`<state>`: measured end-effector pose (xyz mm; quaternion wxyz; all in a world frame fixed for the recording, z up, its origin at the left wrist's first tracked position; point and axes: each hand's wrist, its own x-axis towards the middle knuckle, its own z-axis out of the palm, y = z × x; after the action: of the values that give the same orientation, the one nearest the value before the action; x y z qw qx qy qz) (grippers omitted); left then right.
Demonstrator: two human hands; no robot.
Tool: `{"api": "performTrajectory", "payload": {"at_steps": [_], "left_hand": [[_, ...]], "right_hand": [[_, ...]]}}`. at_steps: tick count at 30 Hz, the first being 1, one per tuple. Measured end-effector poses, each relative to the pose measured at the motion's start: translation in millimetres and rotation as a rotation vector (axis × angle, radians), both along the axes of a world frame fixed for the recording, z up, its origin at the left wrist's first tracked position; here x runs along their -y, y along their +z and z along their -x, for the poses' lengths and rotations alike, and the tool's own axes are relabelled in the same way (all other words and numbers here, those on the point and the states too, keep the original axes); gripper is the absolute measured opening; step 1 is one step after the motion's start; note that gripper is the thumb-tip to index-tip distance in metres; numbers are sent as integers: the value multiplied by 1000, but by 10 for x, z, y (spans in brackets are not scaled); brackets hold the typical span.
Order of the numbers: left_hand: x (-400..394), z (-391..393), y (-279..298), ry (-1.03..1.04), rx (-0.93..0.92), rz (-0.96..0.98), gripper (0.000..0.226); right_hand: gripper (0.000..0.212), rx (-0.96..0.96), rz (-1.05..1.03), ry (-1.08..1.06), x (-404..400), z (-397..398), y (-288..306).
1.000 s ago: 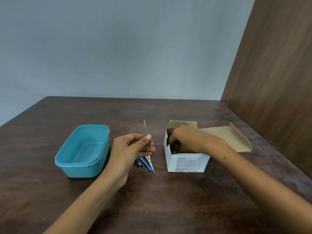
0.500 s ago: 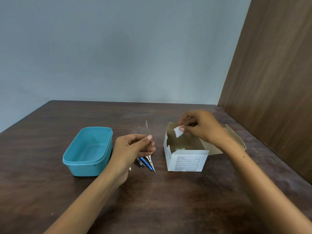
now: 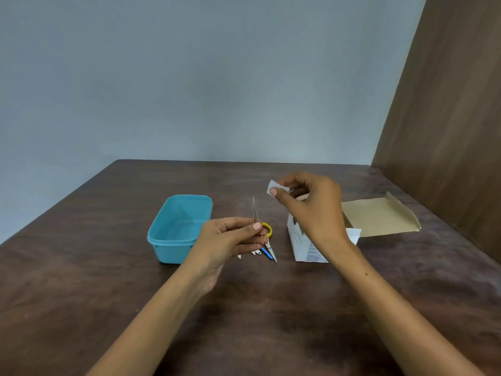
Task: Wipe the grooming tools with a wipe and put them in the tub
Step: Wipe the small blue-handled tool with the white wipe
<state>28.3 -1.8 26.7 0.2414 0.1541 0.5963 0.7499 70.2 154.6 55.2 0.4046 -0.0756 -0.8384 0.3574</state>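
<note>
Dark wood desk (image 3: 271, 321), three things sitting on it.

Teal tub (image 3: 173, 251) stands left of centre, open side up. Just beside its right end, a little heap of tools (image 3: 267, 246) on the bare wood: yellow-handled scissors, something blue, the rest too small to tell. Further right, near the desk's right edge, a white box (image 3: 306, 248) with its flap (image 3: 379, 215) thrown open toward the far right corner.

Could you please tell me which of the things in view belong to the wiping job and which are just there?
Job: wipe in right hand; tweezers in left hand; tools on the table; teal tub.

Just there: opened cardboard box; wooden panel.
</note>
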Motion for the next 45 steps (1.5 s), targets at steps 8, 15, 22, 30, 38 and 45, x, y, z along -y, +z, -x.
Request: {"api": "performTrajectory", "payload": {"at_steps": [8, 15, 22, 30, 38, 45], "left_hand": [[78, 5, -56, -68, 89, -56, 17], [112, 34, -72, -32, 107, -41, 18], [109, -2, -57, -59, 67, -27, 21], [85, -37, -86, 11, -45, -5, 21], [86, -33, -91, 18, -31, -27, 21], [97, -6, -109, 11, -9, -61, 19]], "right_hand": [[10, -159, -353, -160, 186, 51, -290], [13, -143, -370, 66, 109, 11, -400], [16, -130, -408, 125, 103, -45, -371], [24, 14, -482, 185, 125, -89, -388], [24, -22, -408, 171, 195, -181, -401], [25, -37, -401, 145, 230, -111, -381]]}}
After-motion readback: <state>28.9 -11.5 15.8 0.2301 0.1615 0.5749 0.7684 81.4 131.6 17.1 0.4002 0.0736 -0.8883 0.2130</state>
